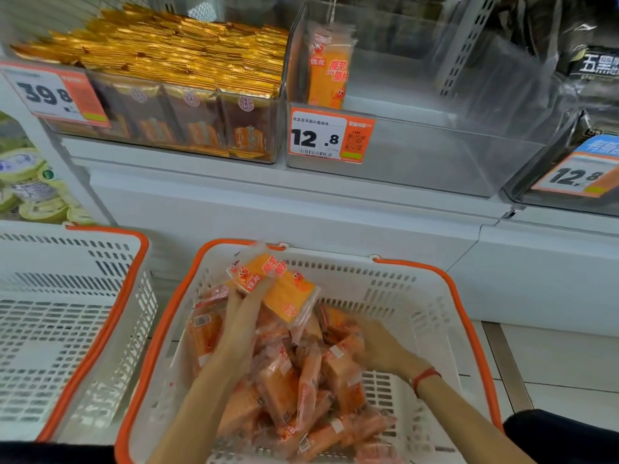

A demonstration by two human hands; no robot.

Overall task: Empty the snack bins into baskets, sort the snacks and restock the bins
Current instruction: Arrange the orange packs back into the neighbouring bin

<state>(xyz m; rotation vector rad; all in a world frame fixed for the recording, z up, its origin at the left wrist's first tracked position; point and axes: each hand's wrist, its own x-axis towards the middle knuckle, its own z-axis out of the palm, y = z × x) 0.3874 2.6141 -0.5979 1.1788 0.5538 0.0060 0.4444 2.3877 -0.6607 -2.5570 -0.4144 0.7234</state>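
— Orange packs, a whole heap of them, fill the near basket with the orange rim. Which hand is busy?

— Both. The right hand is down in the heap on the right side, fingers curled among the packs; whether it has truly caught one I cannot tell, it is blurred. The left hand is raised over the far-left part of the basket, its fingers closed on a couple of orange packs.

— How do those lie?

— Long axis slanting from far left to near right, above the far rim. The nearly empty clear bin with the 12.8 tag is straight beyond, farther and higher, so I judge the left hand the nearer one to it.

— Room there?

— Plenty: one pack stands upright against its left wall, the remainder is bare. A second basket sits left, the gold packs' bin far left.
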